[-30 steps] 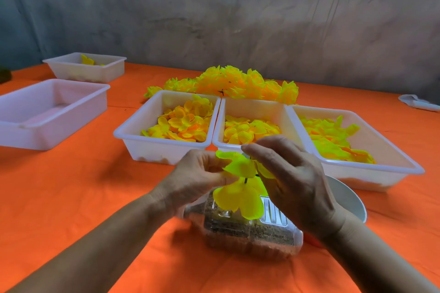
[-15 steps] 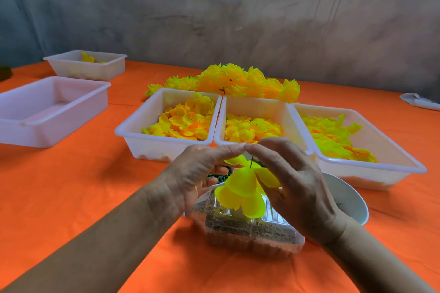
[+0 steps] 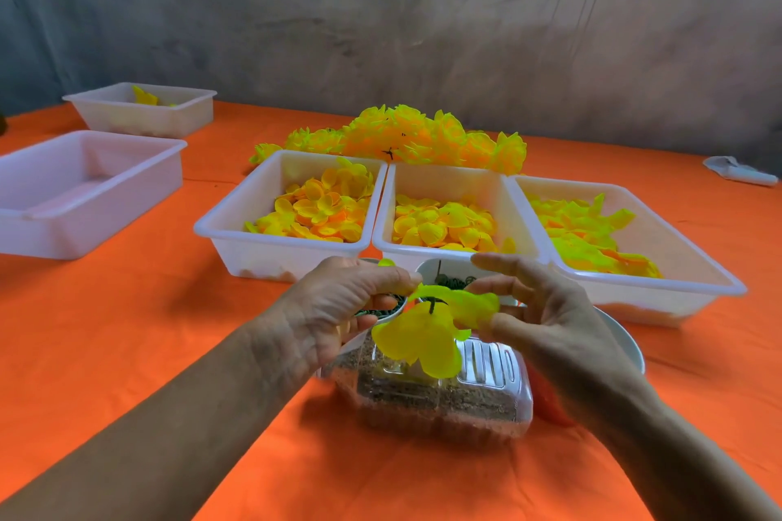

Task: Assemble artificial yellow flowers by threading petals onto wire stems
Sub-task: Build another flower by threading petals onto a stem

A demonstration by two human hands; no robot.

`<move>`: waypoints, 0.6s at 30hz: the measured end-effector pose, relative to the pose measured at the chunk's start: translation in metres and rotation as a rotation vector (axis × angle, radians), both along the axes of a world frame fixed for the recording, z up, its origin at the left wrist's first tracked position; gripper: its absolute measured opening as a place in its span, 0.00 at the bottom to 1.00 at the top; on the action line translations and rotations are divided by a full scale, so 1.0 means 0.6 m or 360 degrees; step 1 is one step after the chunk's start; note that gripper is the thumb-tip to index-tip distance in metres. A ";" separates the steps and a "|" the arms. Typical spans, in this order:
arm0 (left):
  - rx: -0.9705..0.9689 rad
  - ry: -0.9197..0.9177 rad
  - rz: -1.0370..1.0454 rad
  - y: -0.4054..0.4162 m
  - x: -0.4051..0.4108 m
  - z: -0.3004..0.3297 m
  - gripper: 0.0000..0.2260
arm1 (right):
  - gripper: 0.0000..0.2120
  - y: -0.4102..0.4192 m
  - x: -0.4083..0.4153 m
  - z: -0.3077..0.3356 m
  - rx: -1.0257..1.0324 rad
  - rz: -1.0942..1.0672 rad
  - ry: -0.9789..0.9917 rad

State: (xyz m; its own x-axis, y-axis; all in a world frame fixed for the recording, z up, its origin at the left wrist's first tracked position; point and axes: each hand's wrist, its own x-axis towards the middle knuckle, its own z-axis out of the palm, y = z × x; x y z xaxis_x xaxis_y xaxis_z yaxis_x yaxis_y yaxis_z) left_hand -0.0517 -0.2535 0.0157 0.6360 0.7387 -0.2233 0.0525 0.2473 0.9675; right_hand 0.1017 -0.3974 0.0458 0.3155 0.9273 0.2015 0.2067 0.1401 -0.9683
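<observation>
1. Compared with half a second ago, the two hands have drawn apart and the flower (image 3: pixel 427 330) sits more in the open, its dark stem tip now showing at the centre.
2. The left hand (image 3: pixel 338 309) pinches the flower's left edge between thumb and curled fingers (image 3: pixel 393 279).
3. The right hand (image 3: pixel 546 330) has opened up: its upper fingers are spread and nearly straight above the flower, and its thumb touches the right petal (a light touch, not a clasp).
4. The flower hangs between the hands, above a clear box (image 3: pixel 444 402) that stands on the bench (image 3: pixel 127 343) and holds a brown, grainy filling.
5. Just behind the hands stand two small cups (image 3: pixel 448 273) with dark green bits in them; the left one is mostly hidden by the left hand.
6. A grey bowl (image 3: pixel 622 343) peeks out behind the right wrist.
7. Further back, three white trays stand side by side, rims touching: the left tray (image 3: pixel 237 228) holds orange-yellow petals, the middle tray (image 3: pixel 448 178) paler yellow ones, and the right tray (image 3: pixel 694 266) greenish-yellow petals.
8. Behind them lies a heap of finished flowers (image 3: pixel 406 135).
9. At far left, a large tray (image 3: pixel 84 199) has nothing visible inside, and a small tray (image 3: pixel 139 114) beyond it holds a yellow scrap or two.
10. A white object (image 3: pixel 740 171) lies at far right; what it is I cannot tell.
11. The bench is covered in orange cloth, and a grey mottled wall (image 3: pixel 423 13) closes the room behind.
</observation>
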 end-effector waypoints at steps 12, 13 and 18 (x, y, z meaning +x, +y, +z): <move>0.0028 0.0111 0.0153 -0.029 0.007 0.017 0.07 | 0.08 0.016 -0.003 -0.004 -0.0193 -0.0145 0.0256; 0.0028 0.0102 0.0155 -0.034 0.007 0.020 0.09 | 0.08 0.018 -0.007 -0.004 -0.0182 -0.0165 0.0203; 0.0077 0.0110 0.0099 -0.044 0.004 0.026 0.23 | 0.12 0.024 -0.024 -0.002 -0.0158 -0.0187 0.0178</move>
State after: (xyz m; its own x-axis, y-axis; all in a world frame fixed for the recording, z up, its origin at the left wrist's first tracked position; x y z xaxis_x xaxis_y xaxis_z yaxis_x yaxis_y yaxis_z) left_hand -0.0494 -0.2796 0.0315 0.5729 0.7871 -0.2284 0.1056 0.2055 0.9729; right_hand 0.0875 -0.3832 0.0446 0.4381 0.8963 0.0682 0.1062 0.0237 -0.9941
